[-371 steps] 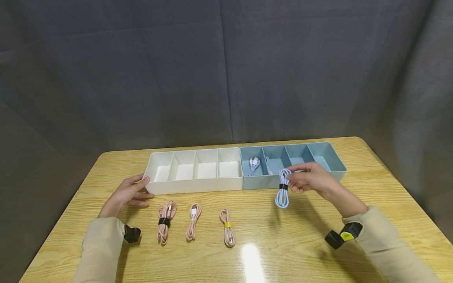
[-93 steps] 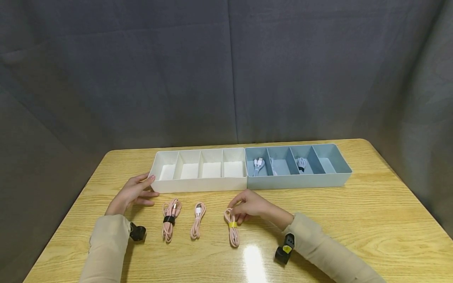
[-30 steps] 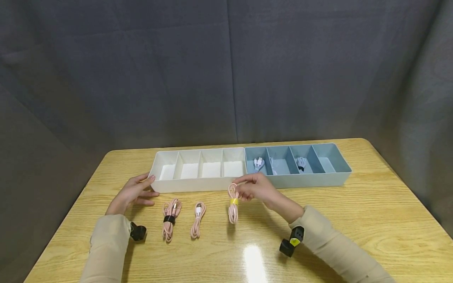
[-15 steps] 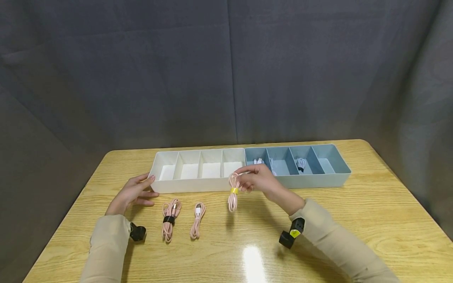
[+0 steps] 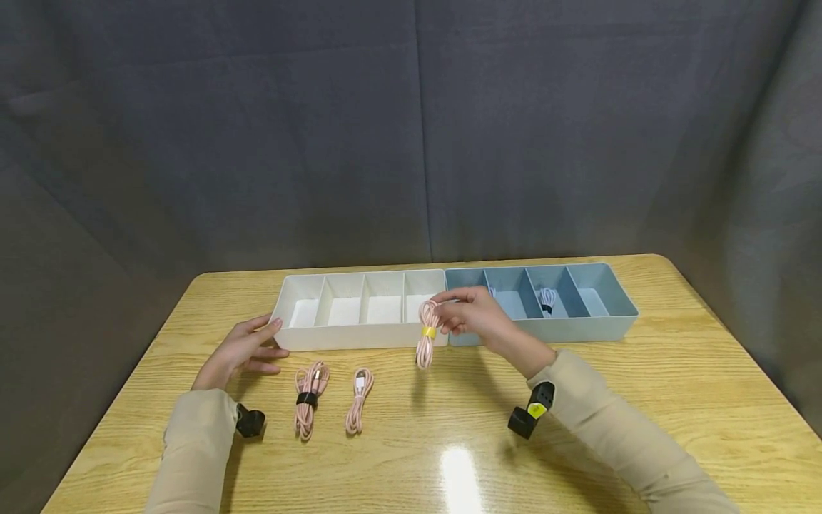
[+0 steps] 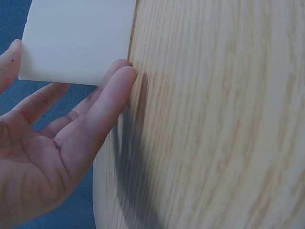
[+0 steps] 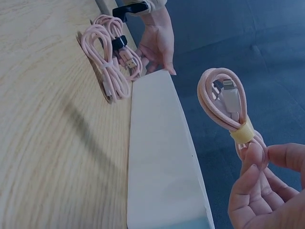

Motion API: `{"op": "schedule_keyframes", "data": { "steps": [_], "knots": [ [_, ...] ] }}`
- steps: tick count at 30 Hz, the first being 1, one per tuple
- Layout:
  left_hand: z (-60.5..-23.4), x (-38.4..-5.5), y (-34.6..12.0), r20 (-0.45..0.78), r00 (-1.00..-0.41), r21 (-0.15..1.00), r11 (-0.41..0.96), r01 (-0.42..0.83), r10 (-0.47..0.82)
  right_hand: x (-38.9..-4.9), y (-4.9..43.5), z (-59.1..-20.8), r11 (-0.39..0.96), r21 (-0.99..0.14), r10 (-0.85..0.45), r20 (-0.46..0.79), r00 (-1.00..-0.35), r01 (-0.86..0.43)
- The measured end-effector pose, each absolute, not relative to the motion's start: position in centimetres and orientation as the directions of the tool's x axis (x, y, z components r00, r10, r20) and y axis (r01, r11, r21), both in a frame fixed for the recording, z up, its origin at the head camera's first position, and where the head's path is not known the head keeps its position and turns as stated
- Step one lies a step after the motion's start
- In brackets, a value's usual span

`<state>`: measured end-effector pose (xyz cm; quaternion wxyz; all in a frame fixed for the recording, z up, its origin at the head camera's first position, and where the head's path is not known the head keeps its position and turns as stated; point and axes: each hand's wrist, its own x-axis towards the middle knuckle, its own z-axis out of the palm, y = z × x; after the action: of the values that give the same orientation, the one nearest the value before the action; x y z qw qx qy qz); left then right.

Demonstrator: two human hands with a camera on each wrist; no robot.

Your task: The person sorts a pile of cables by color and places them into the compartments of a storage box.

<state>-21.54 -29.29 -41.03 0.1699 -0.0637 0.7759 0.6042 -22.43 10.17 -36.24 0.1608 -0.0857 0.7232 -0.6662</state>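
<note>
My right hand [image 5: 478,314] pinches a coiled pink charging cable [image 5: 427,351] by its upper end. The cable hangs raised in front of the white divided box's [image 5: 359,337] rightmost compartment, overlapping its front wall. In the right wrist view a yellow strap [image 7: 243,133] binds the coil, and a metal plug [image 7: 230,95] shows within the loop. My left hand [image 5: 240,350] touches the left end of the white box, fingers extended along its corner. Two more pink cables lie on the table: one with a black strap [image 5: 305,421], one with a white plug [image 5: 359,400].
A blue divided box [image 5: 565,329] stands end to end with the white one. Its third compartment holds a pale blue cable [image 5: 547,297]; my right hand hides part of the first. A dark curtain [image 5: 411,143] hangs behind the wooden table [image 5: 674,371].
The pale blue cable once in my right hand now lies in the blue box's third compartment. My right hand has since picked up the yellow-strapped pink cable and raised it toward the boxes.
</note>
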Motion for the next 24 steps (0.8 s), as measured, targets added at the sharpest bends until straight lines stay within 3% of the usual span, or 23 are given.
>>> {"op": "schedule_keyframes", "data": {
  "steps": [24],
  "knots": [
    [-41.0, -21.6, -29.2, -0.353, -0.932, 0.909, 0.267, -0.321, 0.080, -25.2, 10.0, -34.9, 0.058, -0.989, -0.248, -0.146, -0.958, 0.136]
  ]
}}
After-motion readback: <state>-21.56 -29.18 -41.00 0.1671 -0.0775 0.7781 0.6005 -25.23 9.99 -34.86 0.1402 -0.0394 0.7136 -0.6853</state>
